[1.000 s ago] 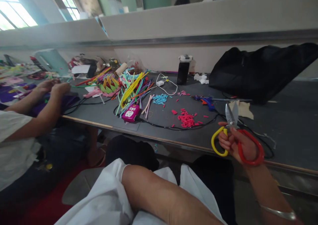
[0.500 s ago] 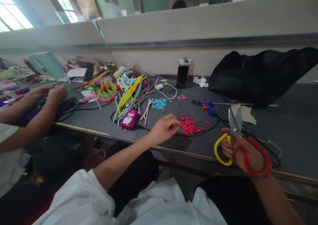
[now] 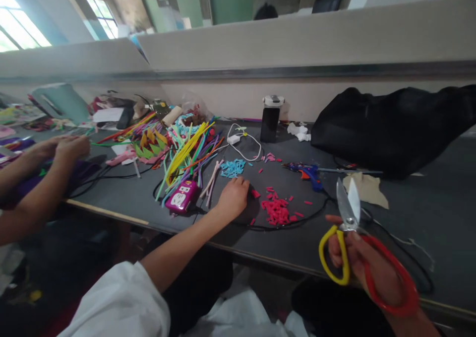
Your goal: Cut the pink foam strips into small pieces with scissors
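Note:
My right hand grips a pair of scissors with one yellow and one red handle loop, blades pointing up, held over the near table edge. My left hand reaches onto the dark table, fingers curled down on the surface beside a small red piece; whether it holds anything I cannot see. A pile of cut red bits lies just right of it, and a heap of cut blue bits lies just beyond it.
A spread of coloured strips, a pink power strip, a blue glue gun, a black cable, a white charger, a dark bottle and a black bag lie on the table. Another person's hands work at left.
My left arm came up from my lap and reached onto the table, moving left from the red pile to the single red piece. The scissors dropped lower toward me.

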Tool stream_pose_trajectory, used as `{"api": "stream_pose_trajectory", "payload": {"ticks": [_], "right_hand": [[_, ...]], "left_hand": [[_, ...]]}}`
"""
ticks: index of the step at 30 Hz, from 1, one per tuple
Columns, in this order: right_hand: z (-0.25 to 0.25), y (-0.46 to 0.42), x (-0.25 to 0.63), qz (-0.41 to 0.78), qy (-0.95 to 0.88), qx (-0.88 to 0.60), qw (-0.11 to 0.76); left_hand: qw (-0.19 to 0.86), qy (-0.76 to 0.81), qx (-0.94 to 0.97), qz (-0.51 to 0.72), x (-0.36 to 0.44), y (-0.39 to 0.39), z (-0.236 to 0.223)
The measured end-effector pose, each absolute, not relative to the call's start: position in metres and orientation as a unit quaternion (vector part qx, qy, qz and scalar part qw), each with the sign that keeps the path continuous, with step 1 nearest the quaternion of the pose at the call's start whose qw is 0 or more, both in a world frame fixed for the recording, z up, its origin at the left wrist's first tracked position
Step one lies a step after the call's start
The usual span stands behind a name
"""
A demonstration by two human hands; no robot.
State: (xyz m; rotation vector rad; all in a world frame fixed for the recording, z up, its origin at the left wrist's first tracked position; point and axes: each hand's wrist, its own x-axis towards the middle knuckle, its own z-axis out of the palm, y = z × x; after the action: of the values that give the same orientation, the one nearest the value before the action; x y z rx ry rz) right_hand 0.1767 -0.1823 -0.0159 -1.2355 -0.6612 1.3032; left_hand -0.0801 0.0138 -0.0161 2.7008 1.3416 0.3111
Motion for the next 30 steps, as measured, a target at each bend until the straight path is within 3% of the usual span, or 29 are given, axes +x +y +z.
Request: {"api": "stream_pose_trajectory", "payload": {"ticks": [4,6,9,13,21,27,30], "right_hand": [[-0.004,-0.153,0.181,0.491,-0.361,-0.567,0.554],[-0.003,-0.138,0.181,0.475,-0.381,-0.558,0.565],[-0.009,-0.123,0.180,0.494,-0.359,-0.537,0.583],[-0.021,-0.119,0.187,0.503,-0.293,-0.562,0.587],[-0.024,-0.121,0.195,0.496,-0.272,-0.579,0.588],[-0.028,-0.122,0.197,0.486,-0.275,-0.576,0.597],[-0.031,-0.121,0.201,0.489,-0.271,-0.584,0.588]], "left_hand": [[0.056,0.422,0.900,0.095,-0.081,-0.008,-0.016],[0.106,0.396,0.904,0.120,-0.084,-0.013,-0.014],[0.194,0.381,0.883,0.197,-0.095,-0.008,-0.007],[0.182,0.438,0.840,0.262,-0.106,0.014,-0.002],[0.174,0.374,0.886,0.211,-0.042,0.066,-0.009],[0.185,0.308,0.921,0.152,-0.021,0.049,-0.013],[0.219,0.266,0.922,0.178,-0.023,0.049,-0.011]]}}
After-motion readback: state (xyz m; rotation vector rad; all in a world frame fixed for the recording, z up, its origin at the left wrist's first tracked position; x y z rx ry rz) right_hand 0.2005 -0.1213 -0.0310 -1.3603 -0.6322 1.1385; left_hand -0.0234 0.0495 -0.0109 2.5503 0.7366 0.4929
